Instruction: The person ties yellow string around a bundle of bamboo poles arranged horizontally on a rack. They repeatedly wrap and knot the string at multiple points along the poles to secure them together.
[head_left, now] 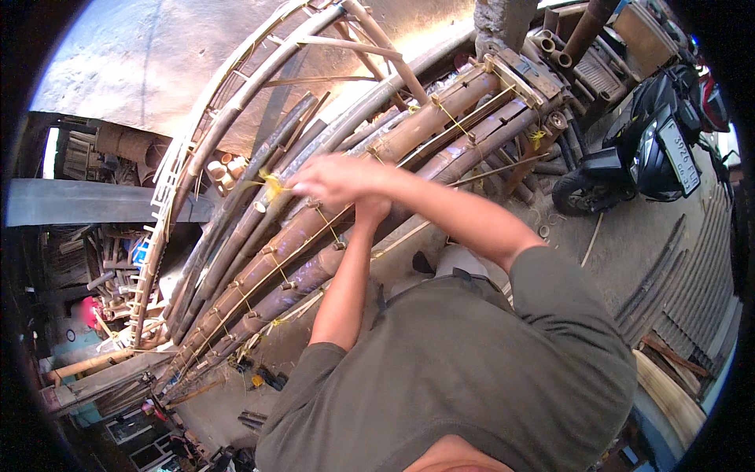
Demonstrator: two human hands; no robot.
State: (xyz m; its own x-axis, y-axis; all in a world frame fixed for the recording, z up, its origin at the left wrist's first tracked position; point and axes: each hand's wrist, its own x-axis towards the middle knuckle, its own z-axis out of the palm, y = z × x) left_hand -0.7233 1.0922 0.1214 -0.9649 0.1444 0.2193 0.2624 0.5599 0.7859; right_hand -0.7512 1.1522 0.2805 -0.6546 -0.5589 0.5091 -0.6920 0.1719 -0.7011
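Bamboo poles [267, 267], tied with thin yellow cord and set with short pegs, run diagonally under my hands. My right hand [338, 177] reaches across above my left wrist, its blurred fingers closed. A yellow cord tuft [273, 186] shows at its fingertips and seems to be pinched there. My left hand [372, 209] is closed low against the poles, partly covered by my right forearm; what it grips is hidden.
A curved bamboo frame [169, 181] with rungs rises beyond the poles. At right stands a parked motorbike [645, 157], near corrugated sheets [700, 275] on the floor. A concrete post [501, 27] stands at the back. Cut bamboo rings [226, 169] lie left of the poles.
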